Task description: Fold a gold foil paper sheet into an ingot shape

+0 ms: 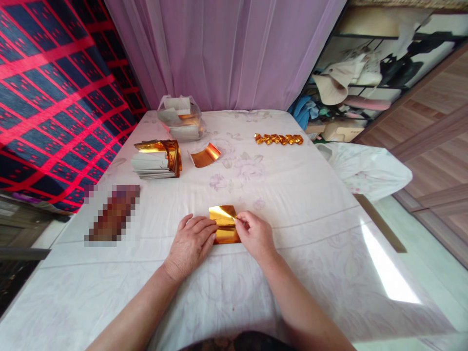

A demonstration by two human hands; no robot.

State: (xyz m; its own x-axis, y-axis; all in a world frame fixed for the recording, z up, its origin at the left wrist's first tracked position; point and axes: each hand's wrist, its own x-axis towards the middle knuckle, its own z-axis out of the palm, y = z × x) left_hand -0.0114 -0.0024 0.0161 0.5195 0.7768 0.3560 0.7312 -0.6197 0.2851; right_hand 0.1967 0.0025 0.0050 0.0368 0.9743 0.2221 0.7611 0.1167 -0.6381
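Observation:
A sheet of shiny gold foil paper point(225, 236) with a crease across its middle lies on the cloth in front of me. My left hand point(193, 241) rests flat at its left edge, fingers stretched out, fingertips on the foil. At the right edge, my right hand point(256, 234) pinches the paper between thumb and forefinger. Beyond my hands, a single curved gold sheet point(205, 156) lies loose. Left of it stands a stack of gold and grey paper sheets point(157, 163). A row of folded gold foil pieces point(279, 139) sits at the far right.
A clear plastic bag point(179, 117) of more paper stands at the back left. A blurred-out reddish item point(117, 214) lies on the left of the table point(310, 292). Off the right edge are a white bag point(369, 168) and a shelf point(365, 87) with caps and shoes.

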